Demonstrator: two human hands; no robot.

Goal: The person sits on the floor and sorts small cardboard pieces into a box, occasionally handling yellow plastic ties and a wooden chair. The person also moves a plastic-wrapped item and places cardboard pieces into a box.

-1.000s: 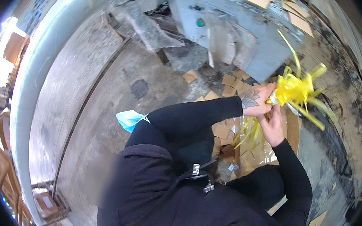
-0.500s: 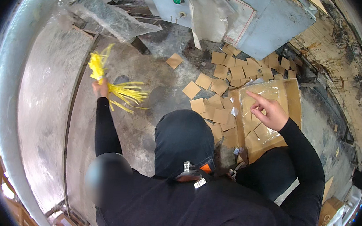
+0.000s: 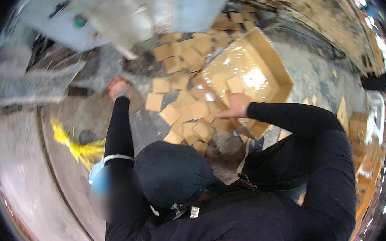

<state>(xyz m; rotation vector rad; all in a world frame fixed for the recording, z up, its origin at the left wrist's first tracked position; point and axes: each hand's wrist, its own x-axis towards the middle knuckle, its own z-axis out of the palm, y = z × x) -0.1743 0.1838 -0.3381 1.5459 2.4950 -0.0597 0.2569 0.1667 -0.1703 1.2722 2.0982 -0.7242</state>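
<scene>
My right hand (image 3: 237, 106) grips the left side wall of a shallow cardboard box (image 3: 280, 73), its fingers over the edge. Clear shiny plastic film or tape covers much of the box's inside, and a cardboard square (image 3: 235, 84) shows in there. My left hand (image 3: 120, 88) is stretched low over the floor, its fingers curled; whatever they hold is hidden and somewhat blurred. Brown cardboard squares (image 3: 183, 113) lie scattered and overlapping between my two hands. Left of my left forearm, a tied bundle of yellow strips (image 3: 78, 149) lies on the floor.
A light blue metal cabinet (image 3: 197, 7) with a hanging sheet stands at the far side. Plastic-wrapped material (image 3: 37, 81) lies at far left. Worn wooden boards (image 3: 318, 26) run along the far right. Cardboard cartons (image 3: 360, 129) and another person (image 3: 382, 82) are at the right edge.
My left hand has let go of the yellow bundle and moved forward and right. My right hand has come down from a raised, pointing pose onto the box wall. The view has turned.
</scene>
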